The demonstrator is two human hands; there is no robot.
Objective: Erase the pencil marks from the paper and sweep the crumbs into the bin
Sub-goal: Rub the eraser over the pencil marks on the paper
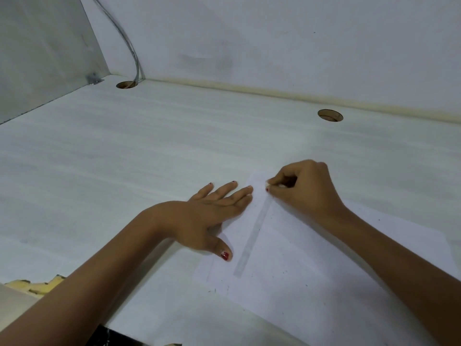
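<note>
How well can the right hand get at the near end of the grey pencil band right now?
Probably yes. The right hand, pinching an eraser, sits at the far end of the grey pencil band, and the paper along it lies uncovered. The left hand presses flat beside it, not across it.

White paper [311, 258] lies flat, askew on the worktop [149, 146], a grey pencil band [252, 242] crossing it, dark crumbs [306, 285] scattered, a white eraser [281, 186] at its far corner.
</note>
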